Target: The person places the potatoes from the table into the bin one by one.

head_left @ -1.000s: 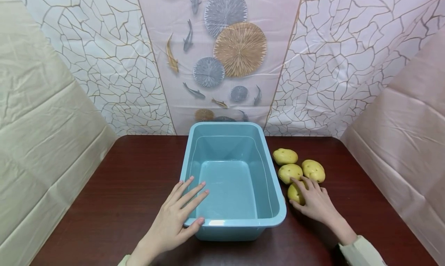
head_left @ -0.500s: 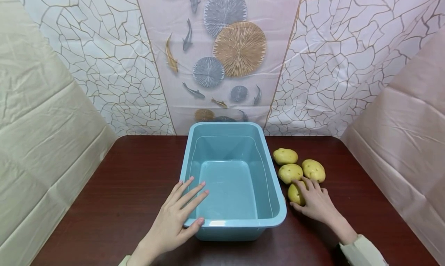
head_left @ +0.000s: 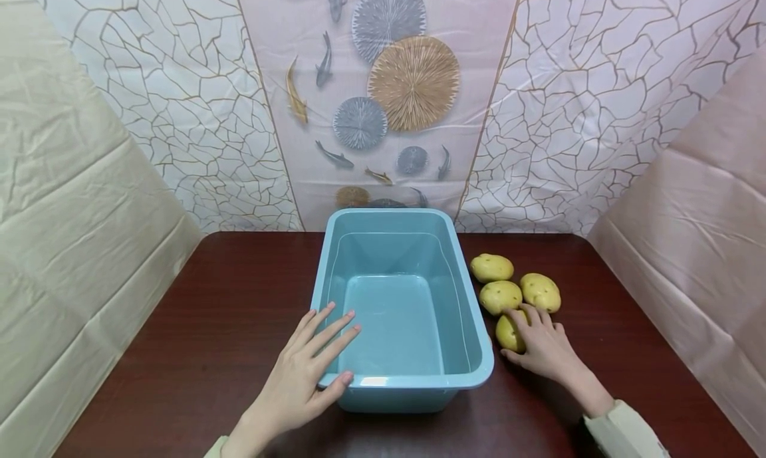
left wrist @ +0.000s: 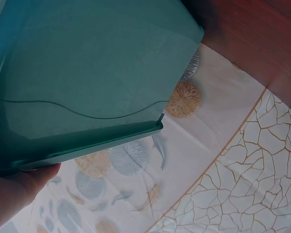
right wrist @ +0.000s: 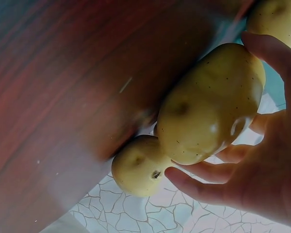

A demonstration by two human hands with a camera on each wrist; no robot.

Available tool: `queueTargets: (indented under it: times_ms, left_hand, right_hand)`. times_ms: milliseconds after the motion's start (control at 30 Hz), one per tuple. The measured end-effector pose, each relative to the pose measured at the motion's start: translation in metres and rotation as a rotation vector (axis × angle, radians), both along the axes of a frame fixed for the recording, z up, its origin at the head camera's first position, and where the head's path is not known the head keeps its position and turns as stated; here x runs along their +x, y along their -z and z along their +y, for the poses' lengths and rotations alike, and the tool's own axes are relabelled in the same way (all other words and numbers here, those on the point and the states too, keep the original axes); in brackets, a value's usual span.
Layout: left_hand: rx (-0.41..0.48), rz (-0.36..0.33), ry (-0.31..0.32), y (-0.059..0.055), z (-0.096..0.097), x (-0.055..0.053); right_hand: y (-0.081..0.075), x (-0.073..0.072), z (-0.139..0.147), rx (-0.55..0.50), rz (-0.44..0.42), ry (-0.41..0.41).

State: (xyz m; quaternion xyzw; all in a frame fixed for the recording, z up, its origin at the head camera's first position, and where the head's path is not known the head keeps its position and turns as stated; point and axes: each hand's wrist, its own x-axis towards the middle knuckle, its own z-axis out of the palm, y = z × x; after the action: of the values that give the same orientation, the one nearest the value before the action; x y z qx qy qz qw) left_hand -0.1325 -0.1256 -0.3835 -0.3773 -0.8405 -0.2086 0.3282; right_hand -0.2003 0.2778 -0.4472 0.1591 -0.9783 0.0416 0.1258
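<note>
While the right hand (head_left: pixel 547 348) curves over one yellow potato (head_left: pixel 509 334) at the lower right of the head view, the left hand (head_left: pixel 299 375) lies across the near left corner of the blue tub (head_left: pixel 413 382) at the lower centre. The right fingers (right wrist: pixel 199 187) are grasping that potato; the right wrist view shows it between the thumb at upper right and the other fingers below. The left fingers (head_left: pixel 338 345) are released, straight and spread over the rim, touching the tub without clasping it.

The grasped potato is outside the tub, just beside its right wall and close to the bench (head_left: pixel 179 345); whether it has left the surface cannot be told. Farther up the frame lie a near potato (head_left: pixel 500 298), a far potato (head_left: pixel 492 268) and a right-hand potato (head_left: pixel 540 292). No potato shows on the visible part of the tub's floor.

The step in hand looks like taking hold, with moving potatoes into the tub the likely work. The next move would call for lifting straight up, clear of the near potato, carrying it leftward over the tub's raised rim, and lowering it gently while the left hand steadies the tub.
</note>
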Motion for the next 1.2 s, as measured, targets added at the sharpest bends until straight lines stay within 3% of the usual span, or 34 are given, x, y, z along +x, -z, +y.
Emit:
queueTargets:
  times_ms: [300, 1200]
  left_hand:
    - [0.001, -0.013, -0.006, 0.0014, -0.0003, 0.0007]
    - [0.003, 0.002, -0.001, 0.0012, -0.0005, -0.0005]
  right_hand:
    - [-0.0013, -0.0007, -0.0022, -0.025, -0.046, 0.014]
    - [0.0000, -0.0045, -0.0015, -0.046, -0.026, 0.019]
